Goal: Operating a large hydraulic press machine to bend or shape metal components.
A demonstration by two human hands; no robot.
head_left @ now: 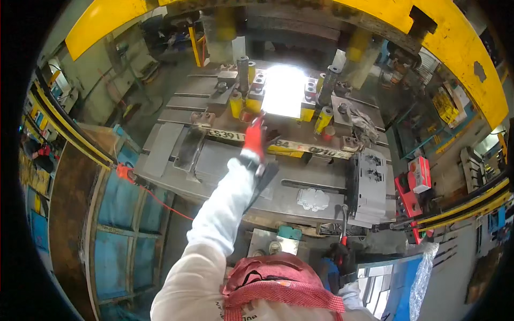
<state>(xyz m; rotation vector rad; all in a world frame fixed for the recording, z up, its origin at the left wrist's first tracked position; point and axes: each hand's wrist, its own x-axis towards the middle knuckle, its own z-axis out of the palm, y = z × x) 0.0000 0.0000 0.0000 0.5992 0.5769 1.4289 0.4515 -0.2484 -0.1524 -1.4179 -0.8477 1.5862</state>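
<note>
My left hand (255, 140), in a red glove, reaches forward to the die. Its fingers close at the near left corner of a shiny metal sheet (282, 96), which glares in the light between the die's guide posts. Low on the right, my right hand (342, 258) wears a dark glove and grips a long-shafted tool (344, 227) with a red handle. The tool's metal end points up beside the press bed's front edge. A cut-out metal part (312, 199) lies flat on the bed, left of that tool.
A stack of formed metal plates (370, 187) stands at the bed's right; flat sheets (217, 160) lie at its left. Dark guide posts (329, 85) and yellow cylinders (323, 120) rise around the die. A yellow press frame (455, 48) arches overhead. Striped bars (466, 206) flank both sides.
</note>
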